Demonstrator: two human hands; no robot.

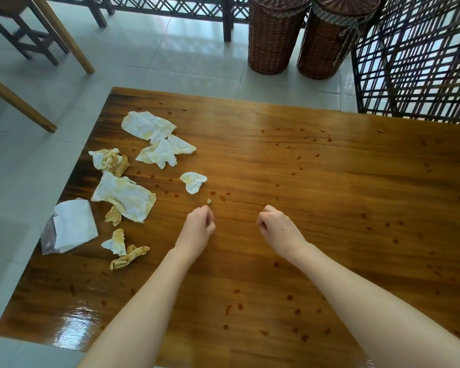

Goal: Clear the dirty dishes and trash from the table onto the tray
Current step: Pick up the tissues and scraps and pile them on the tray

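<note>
Forearms reach over wet wooden surface (pixel 329 181). Left hand (pixel 199 224) fingers curled, nothing seen held, just beside tiny scrap (pixel 209 201). Right hand (pixel 279 224) fisted, empty. Stained crumpled napkins (pixel 124 197) scattered left, tissue pack (pixel 69 229) at edge.

I'm seeing glossy varnished wood on the table (pixel 329 181), glare reflecting near left; crumpled paper napkins (pixel 146 126) lying matt and stained; far baskets (pixel 272 41) showing rough woven wicker.
</note>
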